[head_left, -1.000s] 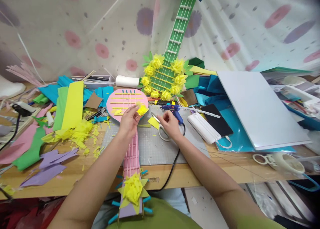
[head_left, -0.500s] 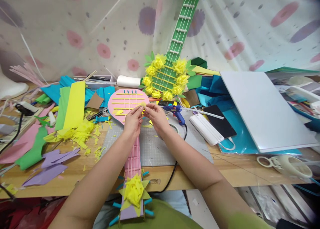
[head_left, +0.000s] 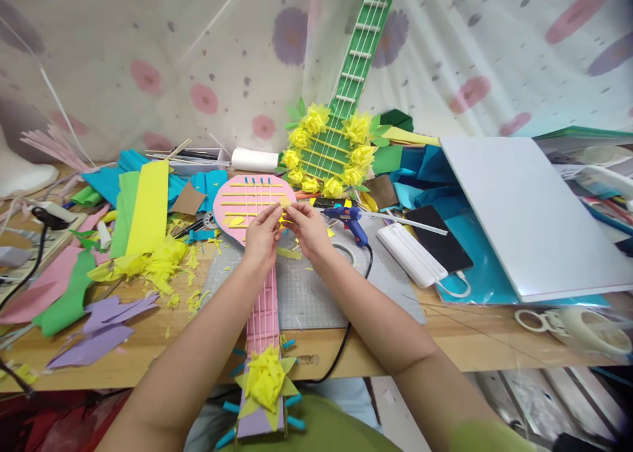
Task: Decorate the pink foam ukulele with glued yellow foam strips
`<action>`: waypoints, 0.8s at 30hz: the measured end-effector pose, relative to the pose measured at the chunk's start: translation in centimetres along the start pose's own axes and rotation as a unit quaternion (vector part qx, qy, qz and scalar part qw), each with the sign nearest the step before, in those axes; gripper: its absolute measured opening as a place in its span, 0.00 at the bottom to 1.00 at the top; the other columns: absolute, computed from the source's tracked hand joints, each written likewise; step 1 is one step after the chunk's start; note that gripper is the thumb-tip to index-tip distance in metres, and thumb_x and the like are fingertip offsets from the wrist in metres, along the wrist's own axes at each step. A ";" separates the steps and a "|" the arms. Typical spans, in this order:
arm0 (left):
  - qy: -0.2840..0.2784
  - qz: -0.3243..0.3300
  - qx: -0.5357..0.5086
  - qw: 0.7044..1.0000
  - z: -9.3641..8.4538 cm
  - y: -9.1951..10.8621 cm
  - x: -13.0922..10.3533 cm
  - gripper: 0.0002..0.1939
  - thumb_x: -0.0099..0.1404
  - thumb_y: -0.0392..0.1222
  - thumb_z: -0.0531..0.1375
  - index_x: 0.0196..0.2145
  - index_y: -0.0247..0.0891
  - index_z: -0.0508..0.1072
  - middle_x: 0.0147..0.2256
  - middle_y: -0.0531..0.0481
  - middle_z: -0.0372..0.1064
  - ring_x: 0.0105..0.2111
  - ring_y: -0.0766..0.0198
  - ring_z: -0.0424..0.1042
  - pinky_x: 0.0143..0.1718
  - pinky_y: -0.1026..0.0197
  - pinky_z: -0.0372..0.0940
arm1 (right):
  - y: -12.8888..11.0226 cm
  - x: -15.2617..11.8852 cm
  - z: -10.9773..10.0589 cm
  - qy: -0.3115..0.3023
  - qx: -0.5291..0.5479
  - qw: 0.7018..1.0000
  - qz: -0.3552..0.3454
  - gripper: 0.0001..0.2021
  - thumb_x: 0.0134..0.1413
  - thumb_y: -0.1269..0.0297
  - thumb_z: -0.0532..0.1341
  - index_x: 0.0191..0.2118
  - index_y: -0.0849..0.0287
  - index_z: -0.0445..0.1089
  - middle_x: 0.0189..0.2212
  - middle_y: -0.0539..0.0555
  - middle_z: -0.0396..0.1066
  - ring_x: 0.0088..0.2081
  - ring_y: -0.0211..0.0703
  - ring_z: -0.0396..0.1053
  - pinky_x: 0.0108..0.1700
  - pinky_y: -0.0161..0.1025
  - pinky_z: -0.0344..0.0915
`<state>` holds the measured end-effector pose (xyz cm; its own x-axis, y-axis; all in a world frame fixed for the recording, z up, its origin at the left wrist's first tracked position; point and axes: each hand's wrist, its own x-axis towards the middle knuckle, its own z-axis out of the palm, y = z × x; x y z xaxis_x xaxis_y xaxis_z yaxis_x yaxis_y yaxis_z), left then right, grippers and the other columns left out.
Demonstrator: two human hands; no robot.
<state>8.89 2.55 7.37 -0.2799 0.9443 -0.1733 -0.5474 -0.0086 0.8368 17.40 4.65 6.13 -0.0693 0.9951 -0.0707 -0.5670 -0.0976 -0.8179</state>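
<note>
My left hand (head_left: pixel 264 233) and my right hand (head_left: pixel 307 226) meet fingertip to fingertip over the right edge of a pink paper guitar (head_left: pixel 230 201). Both are closed in a pinch on a small yellow paper piece (head_left: pixel 285 202). The guitar lies with its round body away from me and its neck toward me, with a yellow paper flower (head_left: pixel 266 378) on the head end. Yellow strips and white strings cross its body. A second, green guitar (head_left: pixel 324 154) ringed with yellow flowers leans upright behind.
A blue glue gun (head_left: pixel 350 221) lies right of my hands on the grey cutting mat (head_left: pixel 316 300). Further right are a white power bank (head_left: pixel 411 254), a dark phone and a large white board (head_left: pixel 534 221). Yellow scraps (head_left: pixel 158 261) and coloured paper cover the left side.
The yellow piece shows more clearly between my fingertips. A yellow strip now shows on the mat below my hands. The view has shifted slightly; my hands stay nearly in place.
</note>
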 end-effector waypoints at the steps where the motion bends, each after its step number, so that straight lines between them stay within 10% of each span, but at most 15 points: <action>1: -0.001 0.016 0.032 0.999 -0.3 0.3 0.3 0.14 0.42 0.39 0.67 0.31 0.37 0.75 0.24 0.55 0.65 0.19 0.77 0.55 0.16 0.71 0.48 | -0.1 0.2 -0.5 0.009 -0.021 1.000 -0.013 0.12 0.37 0.64 0.67 0.28 0.58 0.64 0.23 0.44 0.67 0.26 0.31 0.67 0.33 0.33 0.67; 7: 0.010 0.249 0.331 0.910 -1.9 1.9 3.0 0.11 0.54 0.39 0.59 0.37 0.39 0.71 0.34 0.51 0.66 0.28 0.70 0.64 0.28 0.66 0.61 | -0.8 1.0 -4.7 0.057 -0.187 0.980 -0.045 0.06 0.42 0.68 0.62 0.27 0.59 0.62 0.20 0.44 0.67 0.24 0.32 0.68 0.30 0.33 0.67; 12: -0.225 0.402 0.625 0.630 -1.6 1.2 3.8 0.12 0.54 0.40 0.61 0.38 0.40 0.73 0.43 0.45 0.65 0.46 0.56 0.63 0.50 0.51 0.59 | -0.1 0.7 -6.6 0.083 -0.274 0.958 -0.028 0.02 0.45 0.71 0.57 0.28 0.59 0.62 0.22 0.45 0.67 0.26 0.33 0.69 0.30 0.32 0.66; 15: -0.310 0.414 0.674 0.527 -1.3 0.3 4.5 0.09 0.56 0.40 0.59 0.37 0.40 0.74 0.48 0.43 0.63 0.52 0.52 0.59 0.54 0.48 0.55 | 0.6 0.7 -7.0 0.089 -0.303 0.948 -0.035 0.03 0.45 0.71 0.55 0.30 0.58 0.62 0.23 0.45 0.67 0.25 0.33 0.68 0.29 0.31 0.66; 19: -0.330 0.408 0.688 0.502 -1.5 -0.4 5.8 0.07 0.58 0.39 0.57 0.33 0.40 0.75 0.49 0.42 0.62 0.53 0.52 0.60 0.54 0.48 0.56 | 1.1 1.0 -7.2 0.099 -0.338 0.936 -0.033 0.05 0.44 0.71 0.54 0.31 0.57 0.61 0.22 0.45 0.67 0.23 0.33 0.66 0.25 0.31 0.64; 24: -0.300 0.369 0.666 0.575 -1.5 -0.2 6.4 0.08 0.58 0.36 0.54 0.31 0.39 0.74 0.44 0.45 0.67 0.46 0.59 0.67 0.47 0.56 0.63 | 1.5 1.2 -6.9 0.084 -0.363 0.928 -0.003 0.06 0.42 0.73 0.53 0.29 0.57 0.61 0.21 0.45 0.67 0.20 0.32 0.64 0.24 0.30 0.63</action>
<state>5.97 8.10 5.30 0.4919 0.7925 0.3605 0.7470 -0.5969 0.2928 22.13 5.81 0.86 0.0954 0.9902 -0.1024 0.1391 -0.1151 -0.9836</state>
